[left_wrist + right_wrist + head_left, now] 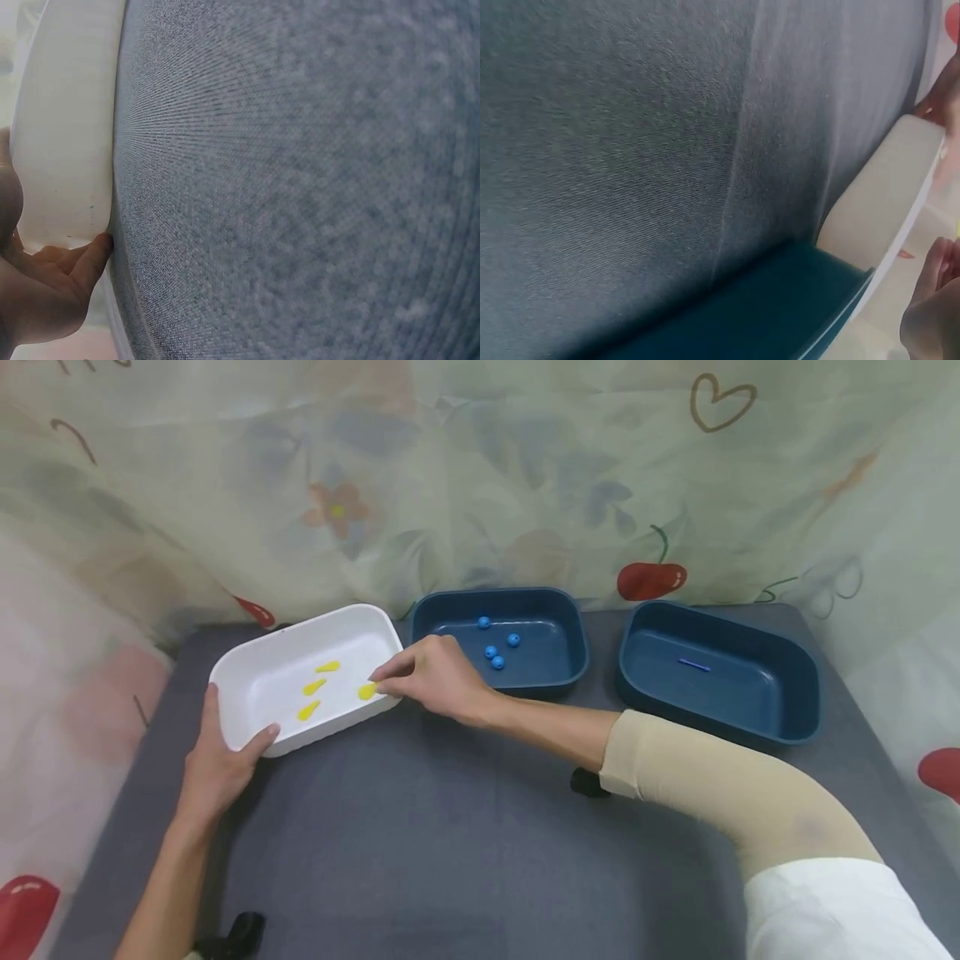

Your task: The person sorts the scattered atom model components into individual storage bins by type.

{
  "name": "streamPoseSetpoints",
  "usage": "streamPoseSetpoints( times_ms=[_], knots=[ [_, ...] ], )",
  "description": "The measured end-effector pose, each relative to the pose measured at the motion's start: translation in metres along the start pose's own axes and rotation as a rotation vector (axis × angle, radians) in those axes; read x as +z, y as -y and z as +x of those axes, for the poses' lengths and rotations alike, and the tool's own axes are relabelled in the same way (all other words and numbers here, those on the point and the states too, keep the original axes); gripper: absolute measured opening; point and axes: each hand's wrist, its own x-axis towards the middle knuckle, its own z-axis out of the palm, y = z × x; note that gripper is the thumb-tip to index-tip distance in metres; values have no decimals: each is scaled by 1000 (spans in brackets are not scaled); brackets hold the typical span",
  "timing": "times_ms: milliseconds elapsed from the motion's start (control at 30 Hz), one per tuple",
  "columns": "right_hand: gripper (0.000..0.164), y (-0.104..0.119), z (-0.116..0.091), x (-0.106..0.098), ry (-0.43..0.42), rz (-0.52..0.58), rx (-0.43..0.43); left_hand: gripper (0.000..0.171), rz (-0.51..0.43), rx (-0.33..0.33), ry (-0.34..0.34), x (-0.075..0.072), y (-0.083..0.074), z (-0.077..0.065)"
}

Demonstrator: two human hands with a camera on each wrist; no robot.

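A white plastic tray is tilted at an angle on the left of the table. My left hand grips its near left corner, with the thumb at the front rim and fingers along the end wall. In the left wrist view, the fingers are at the base of the tray's wall. Several small yellow teardrop-shaped pieces lie on the tray's floor. Over the tray's right end, my right hand pinches another yellow teardrop-shaped piece between thumb and fingertips.
Right beside the white tray, a dark blue tray holds several blue beads. Another dark blue tray at the right contains a thin blue stick. A patterned curtain hangs behind the grey cloth-covered table.
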Motion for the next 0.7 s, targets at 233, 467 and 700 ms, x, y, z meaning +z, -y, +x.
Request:
streamPoseSetpoints(
  times_ms=[233, 467, 700],
  knots=[
    [13, -4, 19, 8, -26, -19, -23, 102, 7, -3, 0, 0, 0, 2],
    [13, -6, 41, 9, -8, 36, 17, 103, 11, -13, 4, 1, -3, 4],
    [14, -6, 59, 14, 14, 96, 37, 103, 16, -36, 3, 1, -2, 3]
  ],
)
